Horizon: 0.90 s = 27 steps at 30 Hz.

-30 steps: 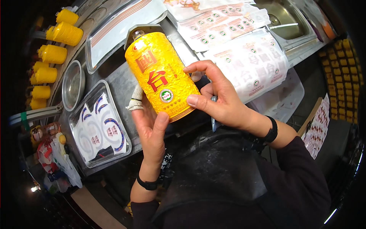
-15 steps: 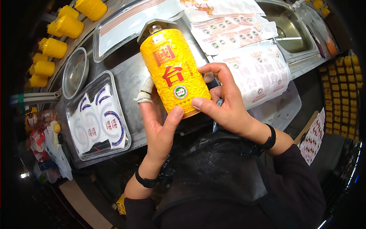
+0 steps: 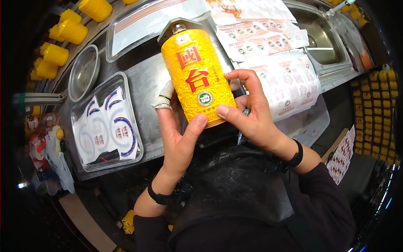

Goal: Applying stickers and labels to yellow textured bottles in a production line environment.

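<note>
Between my two hands is a yellow, textured bottle (image 3: pixel 197 75) with red characters and a round green-and-white emblem low on its front. Its neck tilts away from me. My left hand (image 3: pixel 178 130) wraps the bottle's lower left side, thumb on the front near the base; a white cloth finger cover (image 3: pixel 163 96) sits on one of its fingers. My right hand (image 3: pixel 249 109) grips the lower right side, its thumb pressed by the bottom edge and its index finger higher up. A slim grey-blue pointed tool (image 3: pixel 242 132) shows beneath the right hand, partly hidden.
A metal tray (image 3: pixel 140 147) with decal sheets lies at left, beside a round metal bowl (image 3: pixel 96 63). Decal sheets (image 3: pixel 294 80) cover the counter at right, before a sink (image 3: pixel 331 50). Yellow bottles (image 3: pixel 54 54) line the far left; stacked yellow ones (image 3: pixel 375 113) stand at far right.
The view has shifted slightly, so the bottle and hands sit a little further right in the picture. My grip on the bottle looks the same.
</note>
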### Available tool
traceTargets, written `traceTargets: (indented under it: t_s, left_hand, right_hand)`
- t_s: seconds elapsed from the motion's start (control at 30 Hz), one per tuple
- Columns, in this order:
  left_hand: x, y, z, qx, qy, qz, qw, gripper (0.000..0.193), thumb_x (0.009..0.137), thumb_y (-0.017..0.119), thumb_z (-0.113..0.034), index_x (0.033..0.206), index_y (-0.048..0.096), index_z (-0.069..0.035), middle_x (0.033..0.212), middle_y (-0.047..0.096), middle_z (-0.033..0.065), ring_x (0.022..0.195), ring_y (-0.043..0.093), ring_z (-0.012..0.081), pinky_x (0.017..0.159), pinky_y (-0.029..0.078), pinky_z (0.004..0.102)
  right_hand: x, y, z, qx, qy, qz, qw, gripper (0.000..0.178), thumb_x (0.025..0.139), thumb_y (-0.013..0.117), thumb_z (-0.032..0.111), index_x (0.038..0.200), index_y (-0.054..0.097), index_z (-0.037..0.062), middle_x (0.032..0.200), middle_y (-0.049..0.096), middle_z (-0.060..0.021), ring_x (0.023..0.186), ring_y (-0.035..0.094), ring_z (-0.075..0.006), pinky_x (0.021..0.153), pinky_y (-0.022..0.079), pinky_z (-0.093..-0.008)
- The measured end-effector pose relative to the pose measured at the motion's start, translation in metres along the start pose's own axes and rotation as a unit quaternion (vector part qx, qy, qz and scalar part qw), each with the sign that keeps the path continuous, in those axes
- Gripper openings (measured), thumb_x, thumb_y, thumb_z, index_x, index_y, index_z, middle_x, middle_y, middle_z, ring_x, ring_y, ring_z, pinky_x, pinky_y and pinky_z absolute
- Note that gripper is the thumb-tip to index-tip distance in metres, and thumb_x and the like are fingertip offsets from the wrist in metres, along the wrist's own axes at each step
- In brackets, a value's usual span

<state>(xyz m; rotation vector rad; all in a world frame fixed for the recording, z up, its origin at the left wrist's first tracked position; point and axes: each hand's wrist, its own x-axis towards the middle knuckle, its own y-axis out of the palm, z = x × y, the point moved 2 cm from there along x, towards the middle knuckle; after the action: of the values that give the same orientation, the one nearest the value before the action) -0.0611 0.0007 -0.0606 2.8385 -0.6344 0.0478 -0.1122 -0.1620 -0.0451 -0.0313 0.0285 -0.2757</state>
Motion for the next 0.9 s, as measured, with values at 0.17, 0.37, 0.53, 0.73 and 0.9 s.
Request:
traceTargets:
  t_s: [0.17,0.37,0.53,0.73,0.9]
  left_hand:
    - [0.0,-0.002,-0.001,0.006,0.008,0.0,1.0,0.078,0.085,0.069,-0.022,0.144,0.024,0.002,0.14,0.037,0.0181,0.131,0.037,0.0263,0.111,0.027,0.0402]
    - [0.005,0.003,-0.006,0.038,-0.022,-0.017,0.999,0.079,0.083,0.073,-0.023,0.141,0.026,0.003,0.135,0.04,0.0176,0.127,0.041,0.0247,0.108,0.031,0.0387]
    - [0.005,0.002,-0.004,0.039,-0.012,-0.02,0.999,0.079,0.083,0.073,-0.024,0.141,0.027,0.003,0.135,0.041,0.0178,0.127,0.041,0.0246,0.108,0.031,0.0387]
    - [0.004,0.0,-0.002,0.041,-0.008,-0.014,0.999,0.079,0.084,0.073,-0.023,0.141,0.026,0.003,0.135,0.041,0.0177,0.127,0.041,0.025,0.109,0.03,0.0385]
    - [0.001,-0.004,-0.001,-0.011,-0.017,-0.006,1.0,0.078,0.083,0.072,-0.021,0.142,0.026,0.003,0.135,0.041,0.0175,0.128,0.04,0.0251,0.111,0.029,0.0388]
  right_hand:
    - [-0.001,-0.002,-0.002,0.011,0.03,-0.001,0.999,0.056,0.078,0.075,0.017,0.123,0.046,0.0046,0.112,0.045,-0.0104,0.094,0.05,-0.0123,0.06,0.048,-0.0217]
    - [0.002,0.008,-0.003,-0.019,-0.008,-0.039,0.999,0.055,0.076,0.077,0.02,0.119,0.045,0.0051,0.109,0.045,-0.0112,0.097,0.048,-0.0179,0.064,0.049,-0.0271]
    - [0.001,0.008,-0.001,-0.033,0.01,-0.037,0.999,0.056,0.076,0.077,0.021,0.119,0.045,0.0049,0.11,0.046,-0.0114,0.1,0.048,-0.0184,0.066,0.049,-0.0282]
    - [0.001,0.005,0.0,0.01,-0.009,-0.018,1.0,0.052,0.08,0.075,0.017,0.121,0.045,0.0051,0.111,0.046,-0.0093,0.085,0.054,-0.0116,0.059,0.047,-0.0217]
    - [0.002,-0.004,-0.006,0.058,-0.003,0.026,0.998,0.049,0.083,0.071,0.01,0.124,0.044,0.0055,0.111,0.045,-0.0067,0.06,0.052,-0.0012,0.051,0.042,-0.0139]
